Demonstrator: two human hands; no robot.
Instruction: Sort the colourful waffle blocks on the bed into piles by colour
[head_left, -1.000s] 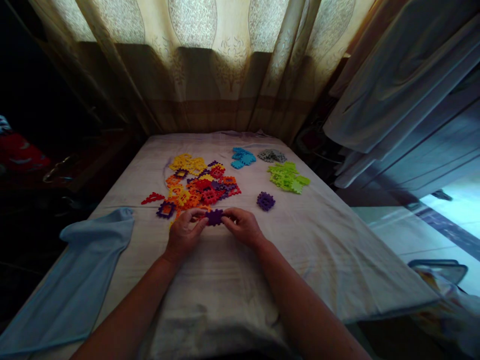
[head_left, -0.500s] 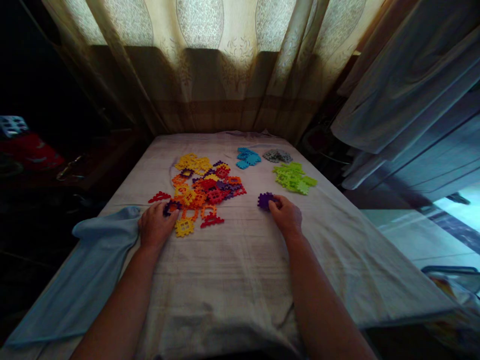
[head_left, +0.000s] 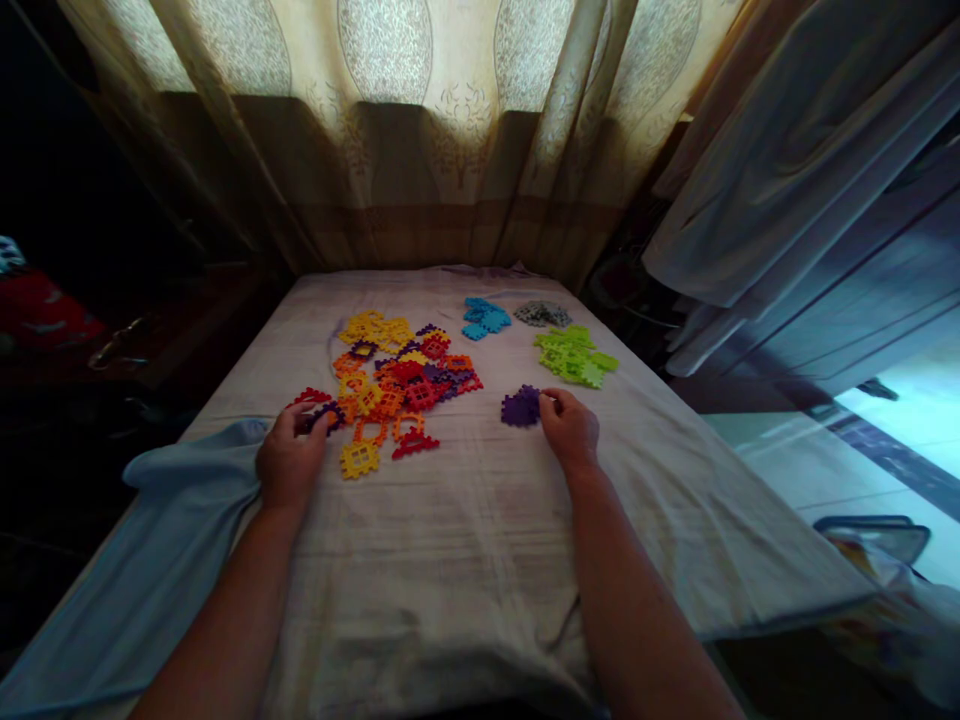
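My left hand (head_left: 289, 455) pinches a dark purple toothed piece (head_left: 327, 416) at the left edge of a mixed pile (head_left: 405, 375) of red, orange, yellow and purple pieces. A red piece (head_left: 311, 396) lies just behind those fingers. My right hand (head_left: 568, 428), right of the pile, has its thumb and fingertips closed at the right edge of some purple pieces (head_left: 520, 407) on the cloth. Nearest me in the mixed pile are a yellow square piece (head_left: 360, 459) and a red piece (head_left: 415, 443).
Blue pieces (head_left: 486, 317), grey pieces (head_left: 543, 314) and lime green pieces (head_left: 576, 356) form separate piles at the back right of the cloth-covered table (head_left: 450, 560). A light blue cloth (head_left: 180, 530) hangs over the left edge. Curtains (head_left: 465, 200) stand behind.
My left hand has drawn a little left with the dark purple piece, off the orange ones. More purple now shows left of my right fingertips. The whole view has shifted slightly.
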